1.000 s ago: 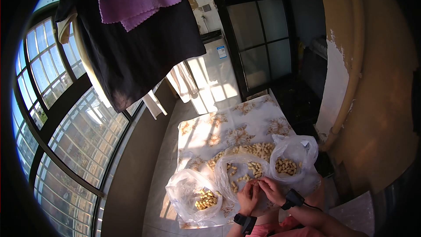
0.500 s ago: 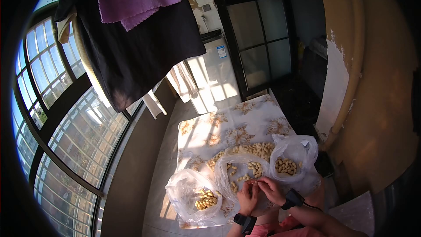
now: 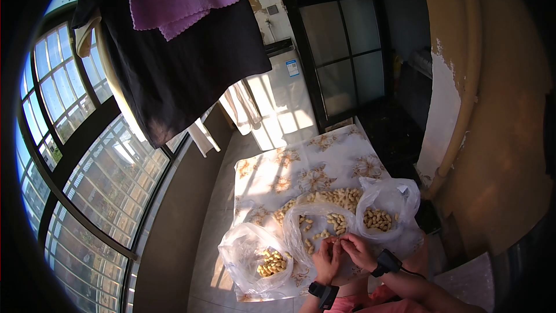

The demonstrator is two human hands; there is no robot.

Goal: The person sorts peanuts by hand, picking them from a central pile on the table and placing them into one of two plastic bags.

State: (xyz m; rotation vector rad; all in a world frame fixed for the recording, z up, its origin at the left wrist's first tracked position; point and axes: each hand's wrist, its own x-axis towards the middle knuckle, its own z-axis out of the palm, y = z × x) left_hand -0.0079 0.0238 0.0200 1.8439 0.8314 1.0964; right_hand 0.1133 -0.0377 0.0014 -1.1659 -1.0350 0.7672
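My left hand (image 3: 328,261) and my right hand (image 3: 359,251) meet at the near edge of the middle clear plastic bag (image 3: 294,242). Their fingertips are pinched together, and whatever is between them is too small to make out. Inside that bag lie loose peanuts (image 3: 337,223) in their shells. To the left, another plastic bag (image 3: 237,255) stands open with a pile of peanuts (image 3: 272,263) in it. A third bag (image 3: 409,200), on the right, also holds peanuts (image 3: 377,220). Behind the middle bag more peanuts (image 3: 341,198) are spread out.
The table (image 3: 272,168) has a white cloth with brown flowers. Dark clothing (image 3: 191,69) and a purple cloth (image 3: 179,0) hang above at the left. Barred windows (image 3: 110,185) line the left side. A white appliance (image 3: 284,95) and a glazed door (image 3: 347,52) stand beyond.
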